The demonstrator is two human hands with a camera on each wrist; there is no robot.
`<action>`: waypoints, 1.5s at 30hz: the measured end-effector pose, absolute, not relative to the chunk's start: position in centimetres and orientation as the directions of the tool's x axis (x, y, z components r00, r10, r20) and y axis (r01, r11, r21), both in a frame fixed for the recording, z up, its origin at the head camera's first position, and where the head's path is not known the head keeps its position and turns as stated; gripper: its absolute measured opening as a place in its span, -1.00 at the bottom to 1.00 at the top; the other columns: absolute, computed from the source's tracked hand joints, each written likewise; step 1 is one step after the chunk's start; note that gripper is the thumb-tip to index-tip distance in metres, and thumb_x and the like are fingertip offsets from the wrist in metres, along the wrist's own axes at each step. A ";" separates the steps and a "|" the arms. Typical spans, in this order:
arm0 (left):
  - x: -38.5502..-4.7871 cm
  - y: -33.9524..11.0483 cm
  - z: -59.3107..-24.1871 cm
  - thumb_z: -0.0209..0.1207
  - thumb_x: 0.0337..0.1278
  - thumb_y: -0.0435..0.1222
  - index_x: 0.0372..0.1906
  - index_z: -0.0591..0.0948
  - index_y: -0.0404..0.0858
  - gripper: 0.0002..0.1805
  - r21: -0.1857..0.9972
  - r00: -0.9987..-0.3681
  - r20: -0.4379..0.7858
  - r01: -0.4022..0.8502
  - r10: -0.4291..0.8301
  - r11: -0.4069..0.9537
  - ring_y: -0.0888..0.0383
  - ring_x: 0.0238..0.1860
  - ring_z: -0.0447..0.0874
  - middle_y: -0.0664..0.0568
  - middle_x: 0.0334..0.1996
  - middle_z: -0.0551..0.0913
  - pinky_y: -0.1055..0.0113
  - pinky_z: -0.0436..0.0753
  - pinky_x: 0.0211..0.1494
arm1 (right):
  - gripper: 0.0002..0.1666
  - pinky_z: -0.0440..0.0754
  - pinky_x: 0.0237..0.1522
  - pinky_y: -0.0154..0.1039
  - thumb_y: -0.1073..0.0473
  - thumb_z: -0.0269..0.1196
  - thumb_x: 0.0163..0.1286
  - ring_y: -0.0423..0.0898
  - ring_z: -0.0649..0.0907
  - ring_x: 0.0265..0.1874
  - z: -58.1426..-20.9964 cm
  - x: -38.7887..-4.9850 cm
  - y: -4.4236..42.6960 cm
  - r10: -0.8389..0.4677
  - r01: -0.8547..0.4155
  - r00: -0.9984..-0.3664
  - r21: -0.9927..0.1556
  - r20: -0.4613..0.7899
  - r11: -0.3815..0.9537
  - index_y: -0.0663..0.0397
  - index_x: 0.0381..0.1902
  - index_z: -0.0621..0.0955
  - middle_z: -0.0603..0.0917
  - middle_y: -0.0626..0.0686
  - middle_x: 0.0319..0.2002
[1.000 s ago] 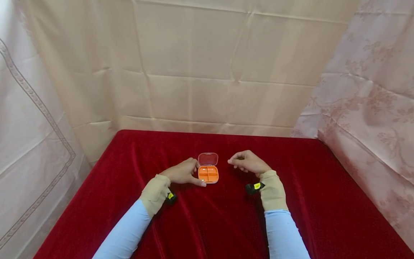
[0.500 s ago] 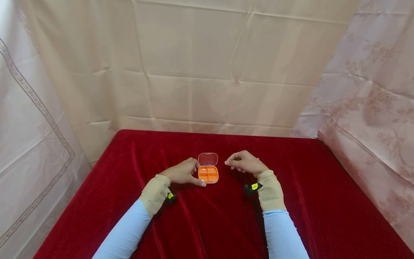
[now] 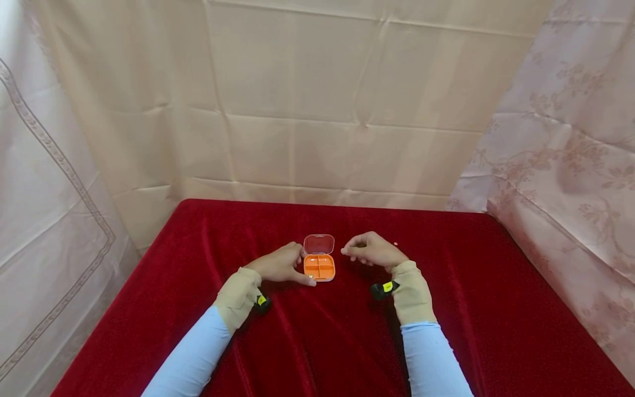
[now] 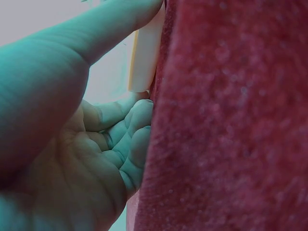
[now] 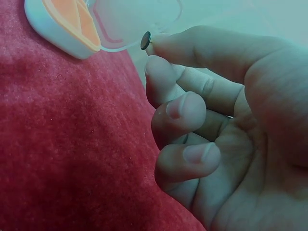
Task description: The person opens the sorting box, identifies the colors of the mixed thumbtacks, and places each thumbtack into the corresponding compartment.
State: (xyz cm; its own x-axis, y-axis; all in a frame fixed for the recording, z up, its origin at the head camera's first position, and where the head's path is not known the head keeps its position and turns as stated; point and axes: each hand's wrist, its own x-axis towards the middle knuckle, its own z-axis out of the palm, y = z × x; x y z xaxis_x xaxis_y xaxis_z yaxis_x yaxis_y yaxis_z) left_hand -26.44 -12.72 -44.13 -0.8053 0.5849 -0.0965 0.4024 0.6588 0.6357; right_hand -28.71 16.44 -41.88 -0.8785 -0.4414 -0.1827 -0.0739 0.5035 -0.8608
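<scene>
An orange pill box (image 3: 319, 267) with several compartments lies on the red cloth, its clear lid (image 3: 319, 243) tipped back. A tiny shiny piece (image 3: 310, 276) sits at its front-left corner. My left hand (image 3: 280, 264) holds the box from the left, thumb along the front edge and fingers near the back-left side. To the right of the box, my right hand (image 3: 374, 251) pinches a small round stud (image 5: 146, 41) between thumb and index finger, held just off the box. It has a dark rim and a gold-coloured bit behind, like a stud earring. The other right fingers are curled.
A tiny pale piece (image 3: 396, 243) lies on the cloth beyond my right wrist. Red velvet cloth (image 3: 347, 342) covers the table, whose far edge meets a beige curtain (image 3: 317, 110). Patterned curtains hang on both sides.
My right hand has moved a little left towards the pill box with the stud, uncovering the tiny pale piece on the cloth behind it. The left hand and box have stayed put.
</scene>
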 end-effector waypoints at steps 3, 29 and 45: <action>-26.4 -12.7 -44.2 0.55 -0.02 0.05 0.09 0.52 -0.35 -0.26 0.638 -0.803 -0.093 0.406 0.588 0.655 0.13 -0.14 0.44 0.00 -0.16 0.48 0.26 0.51 -0.04 | -0.67 0.40 -0.56 -0.34 0.05 0.36 0.45 -0.17 0.46 -0.57 -41.8 -28.6 16.3 -0.444 -0.078 -0.878 -0.862 -0.178 0.501 0.26 -0.11 0.74 0.65 0.05 -0.41; -26.4 -12.6 -44.1 0.54 -0.02 0.09 0.09 0.52 -0.31 -0.26 0.623 -0.811 -0.115 0.391 0.573 0.678 0.14 -0.15 0.45 0.02 -0.15 0.49 0.28 0.51 -0.04 | -0.70 0.40 -0.56 -0.35 0.07 0.36 0.45 -0.18 0.45 -0.58 -41.7 -28.3 15.1 -0.480 -0.095 -0.858 -0.864 -0.180 0.494 0.24 -0.12 0.73 0.64 0.04 -0.43; -26.5 -12.7 -44.1 0.54 -0.01 0.07 0.09 0.54 -0.34 -0.27 0.633 -0.804 -0.103 0.401 0.585 0.662 0.14 -0.14 0.45 0.01 -0.15 0.49 0.26 0.52 -0.03 | -0.74 0.44 -0.51 -0.33 0.11 0.34 0.48 -0.18 0.45 -0.58 -41.8 -28.6 14.7 -0.493 -0.108 -0.851 -0.858 -0.182 0.502 0.22 -0.12 0.75 0.64 0.03 -0.44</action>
State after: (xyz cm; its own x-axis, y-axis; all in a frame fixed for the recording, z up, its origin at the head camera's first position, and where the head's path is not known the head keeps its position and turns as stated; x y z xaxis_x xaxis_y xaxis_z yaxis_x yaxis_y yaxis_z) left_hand -26.46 -12.66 -44.14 -0.8044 0.5851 -0.1030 0.4007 0.6623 0.6331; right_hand -28.57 14.69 -41.84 -0.8509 -0.4928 -0.1817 -0.1075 0.5021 -0.8581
